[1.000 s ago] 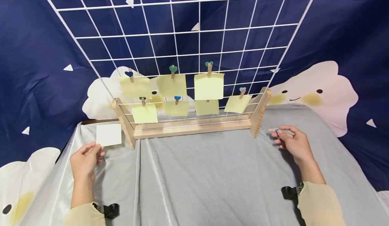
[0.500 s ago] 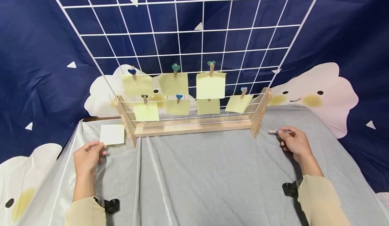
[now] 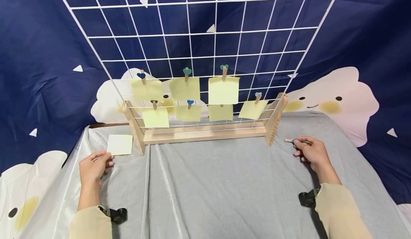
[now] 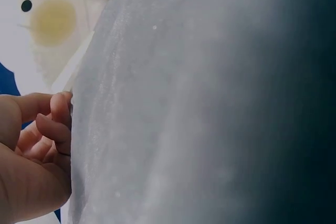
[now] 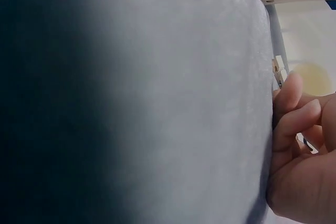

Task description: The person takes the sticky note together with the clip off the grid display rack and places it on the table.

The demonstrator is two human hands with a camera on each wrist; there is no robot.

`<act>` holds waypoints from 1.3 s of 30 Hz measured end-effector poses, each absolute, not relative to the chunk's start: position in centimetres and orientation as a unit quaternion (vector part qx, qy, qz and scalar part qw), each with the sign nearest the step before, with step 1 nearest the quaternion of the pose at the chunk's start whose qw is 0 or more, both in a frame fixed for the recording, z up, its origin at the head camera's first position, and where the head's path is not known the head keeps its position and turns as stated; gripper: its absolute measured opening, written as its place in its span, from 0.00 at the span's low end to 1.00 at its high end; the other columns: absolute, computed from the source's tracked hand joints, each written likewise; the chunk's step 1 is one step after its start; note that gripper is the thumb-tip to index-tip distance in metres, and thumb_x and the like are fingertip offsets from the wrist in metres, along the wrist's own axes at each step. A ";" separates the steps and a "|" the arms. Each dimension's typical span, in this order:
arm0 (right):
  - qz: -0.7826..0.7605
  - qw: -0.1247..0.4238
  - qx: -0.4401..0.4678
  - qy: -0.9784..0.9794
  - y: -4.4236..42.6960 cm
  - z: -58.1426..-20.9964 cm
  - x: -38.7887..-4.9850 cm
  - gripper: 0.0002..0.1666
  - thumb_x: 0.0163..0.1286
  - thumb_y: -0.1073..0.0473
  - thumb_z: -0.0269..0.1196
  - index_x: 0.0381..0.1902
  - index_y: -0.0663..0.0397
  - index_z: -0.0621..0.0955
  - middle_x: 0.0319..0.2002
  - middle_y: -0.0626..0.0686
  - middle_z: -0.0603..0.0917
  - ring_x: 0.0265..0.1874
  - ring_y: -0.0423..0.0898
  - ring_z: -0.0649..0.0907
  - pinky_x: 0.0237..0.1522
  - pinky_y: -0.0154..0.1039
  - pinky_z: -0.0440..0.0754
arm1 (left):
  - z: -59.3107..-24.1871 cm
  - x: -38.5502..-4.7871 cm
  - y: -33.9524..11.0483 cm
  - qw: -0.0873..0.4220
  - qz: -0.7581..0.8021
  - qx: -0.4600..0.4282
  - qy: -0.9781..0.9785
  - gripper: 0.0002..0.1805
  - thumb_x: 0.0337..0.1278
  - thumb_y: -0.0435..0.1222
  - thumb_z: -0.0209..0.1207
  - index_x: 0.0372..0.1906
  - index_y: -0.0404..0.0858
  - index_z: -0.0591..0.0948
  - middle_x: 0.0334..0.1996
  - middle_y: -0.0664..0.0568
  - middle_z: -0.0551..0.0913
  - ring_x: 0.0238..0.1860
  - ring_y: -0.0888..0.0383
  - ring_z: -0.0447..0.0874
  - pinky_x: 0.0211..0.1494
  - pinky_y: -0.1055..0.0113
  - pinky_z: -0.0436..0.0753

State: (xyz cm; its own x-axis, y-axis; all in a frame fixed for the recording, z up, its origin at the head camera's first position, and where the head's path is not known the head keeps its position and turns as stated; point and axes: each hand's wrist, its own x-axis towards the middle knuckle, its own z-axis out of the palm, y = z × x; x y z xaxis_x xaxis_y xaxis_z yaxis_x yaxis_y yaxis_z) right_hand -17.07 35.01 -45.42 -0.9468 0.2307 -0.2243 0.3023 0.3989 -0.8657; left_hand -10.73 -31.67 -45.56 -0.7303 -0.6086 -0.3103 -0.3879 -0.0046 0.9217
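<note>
At the near edge, a beige sleeve [image 3: 91, 224] enters at eight o'clock and another sleeve [image 3: 340, 210] at four, each with a black device [image 3: 117, 215] at its cuff. A grey cloth [image 3: 212, 185] covers the surface beneath both arms.

The left hand [image 3: 93, 167], at eight o'clock, has its thumb and fingertips clamped on one corner of a pale paper square [image 3: 120, 145]. The square extends toward two o'clock from that hand, just beside the stand's left foot.

The right hand [image 3: 310, 156], at four o'clock, pinches a small wooden clip [image 3: 288, 140] with blue at its held end. The clip points toward ten o'clock, near the stand's right foot but apart from it.

Farther off, the wooden stand [image 3: 205, 135] holds a white wire grid [image 3: 216, 1] upright. Seven yellow notes [image 3: 223, 92] hang there, three above four; heart-topped clips [image 3: 187, 73] show on six, while the remaining one's fastening is mostly hidden.

Behind everything hangs a dark blue backdrop [image 3: 38, 71] printed with white clouds [image 3: 346, 100].
</note>
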 end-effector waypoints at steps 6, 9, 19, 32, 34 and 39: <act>-0.520 0.039 0.167 0.837 35.0 -45.5 -17.0 0.26 0.80 0.54 0.55 0.65 0.69 0.72 0.30 0.42 0.82 0.21 0.36 0.83 0.19 0.34 0.80 | -45.7 -11.0 -31.8 0.097 -0.623 0.356 -0.690 0.09 0.65 0.32 0.63 0.47 0.34 0.80 0.19 0.63 0.86 0.19 0.67 0.83 0.17 0.73 0.76; -0.517 0.041 0.171 0.838 34.9 -45.4 -16.9 0.27 0.80 0.54 0.54 0.66 0.68 0.72 0.31 0.43 0.81 0.22 0.36 0.82 0.19 0.34 0.80 | -45.8 -10.9 -31.8 0.100 -0.626 0.352 -0.688 0.10 0.65 0.31 0.63 0.47 0.31 0.79 0.19 0.62 0.85 0.18 0.67 0.82 0.17 0.73 0.77; -0.525 0.051 0.192 0.828 34.7 -45.4 -17.1 0.26 0.80 0.55 0.55 0.66 0.69 0.71 0.30 0.42 0.81 0.21 0.36 0.82 0.19 0.33 0.80 | -45.6 -10.7 -31.6 0.103 -0.589 0.357 -0.717 0.11 0.63 0.30 0.63 0.46 0.27 0.80 0.16 0.62 0.84 0.17 0.66 0.83 0.19 0.72 0.81; -0.544 0.030 0.198 0.815 34.4 -44.5 -17.4 0.28 0.80 0.54 0.54 0.68 0.68 0.68 0.27 0.39 0.83 0.19 0.35 0.82 0.19 0.32 0.81 | -45.2 -10.5 -31.4 0.106 -0.566 0.365 -0.731 0.12 0.62 0.32 0.62 0.46 0.29 0.81 0.16 0.63 0.84 0.16 0.66 0.82 0.17 0.72 0.79; -0.536 0.028 0.200 0.819 34.3 -44.3 -17.5 0.29 0.80 0.53 0.54 0.68 0.67 0.68 0.26 0.39 0.83 0.19 0.35 0.82 0.20 0.33 0.81 | -45.1 -10.5 -31.4 0.107 -0.575 0.366 -0.724 0.10 0.62 0.32 0.62 0.45 0.30 0.81 0.16 0.62 0.84 0.16 0.66 0.82 0.17 0.72 0.79; -0.515 0.027 0.191 0.835 34.2 -43.8 -17.4 0.30 0.80 0.51 0.54 0.70 0.66 0.68 0.27 0.37 0.82 0.20 0.36 0.82 0.23 0.35 0.81 | -45.0 -10.6 -31.2 0.110 -0.594 0.356 -0.712 0.09 0.61 0.30 0.63 0.44 0.30 0.80 0.16 0.61 0.84 0.16 0.66 0.81 0.18 0.72 0.79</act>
